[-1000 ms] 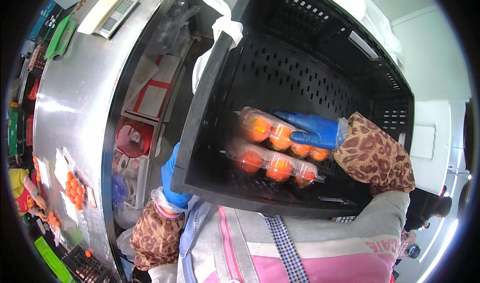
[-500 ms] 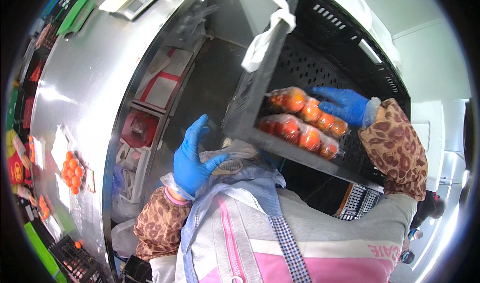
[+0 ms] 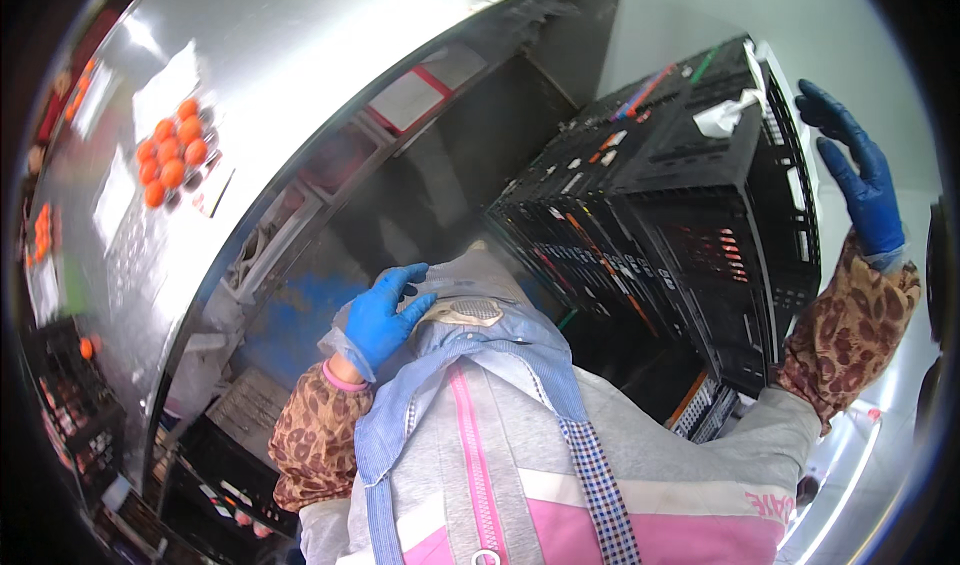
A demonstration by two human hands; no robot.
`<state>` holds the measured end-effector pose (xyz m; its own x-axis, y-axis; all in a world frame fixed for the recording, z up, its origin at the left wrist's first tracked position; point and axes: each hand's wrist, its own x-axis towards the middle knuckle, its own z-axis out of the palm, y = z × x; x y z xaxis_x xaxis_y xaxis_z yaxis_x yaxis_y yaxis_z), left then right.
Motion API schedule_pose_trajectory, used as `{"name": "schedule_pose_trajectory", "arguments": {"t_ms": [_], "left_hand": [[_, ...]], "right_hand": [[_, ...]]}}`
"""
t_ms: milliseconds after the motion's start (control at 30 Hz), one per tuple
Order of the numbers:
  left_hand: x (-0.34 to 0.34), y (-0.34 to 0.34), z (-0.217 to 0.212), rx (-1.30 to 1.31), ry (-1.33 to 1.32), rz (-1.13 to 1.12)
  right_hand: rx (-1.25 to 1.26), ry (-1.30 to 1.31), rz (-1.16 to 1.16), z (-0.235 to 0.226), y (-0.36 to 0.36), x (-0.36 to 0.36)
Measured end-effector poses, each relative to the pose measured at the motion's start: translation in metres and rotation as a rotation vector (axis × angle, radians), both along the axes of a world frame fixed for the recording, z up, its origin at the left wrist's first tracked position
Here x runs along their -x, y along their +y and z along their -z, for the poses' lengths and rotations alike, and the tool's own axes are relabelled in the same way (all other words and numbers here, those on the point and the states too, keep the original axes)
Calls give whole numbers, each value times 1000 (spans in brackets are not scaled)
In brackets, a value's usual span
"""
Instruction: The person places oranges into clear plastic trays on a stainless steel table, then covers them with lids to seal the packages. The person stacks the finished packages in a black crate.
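Steel covered the long desk [image 3: 300,75] curving past on the left, with a tray of orange tomatoes [image 3: 170,160] on it. The right hand [image 3: 860,180] was spread, grasping nothing, just beside the top black crate [image 3: 720,215] of a stack; the left hand [image 3: 385,315] lay released on the apron bib [image 3: 470,315]. Unsteadied, that tilted crate could probably slip off.

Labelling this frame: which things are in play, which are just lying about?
In play:
right hand, open, at the black crate on the crate stack
left hand, resting on the apron

Lying about:
tray of orange fruit
steel counter
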<state>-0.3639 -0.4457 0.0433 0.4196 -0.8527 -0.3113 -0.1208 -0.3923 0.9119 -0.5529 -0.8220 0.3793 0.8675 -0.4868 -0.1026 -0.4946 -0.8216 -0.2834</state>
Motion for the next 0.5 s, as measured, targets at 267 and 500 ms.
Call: {"name": "schedule_pose_trajectory", "arguments": {"t_ms": [267,500], "left_hand": [[-45,63,43,-114,5,-198],[-66,85,59,-36,258,-569]], "right_hand": [[-488,130,-139,140,48,-145],[-675,291,-286,270,50,-265]]}}
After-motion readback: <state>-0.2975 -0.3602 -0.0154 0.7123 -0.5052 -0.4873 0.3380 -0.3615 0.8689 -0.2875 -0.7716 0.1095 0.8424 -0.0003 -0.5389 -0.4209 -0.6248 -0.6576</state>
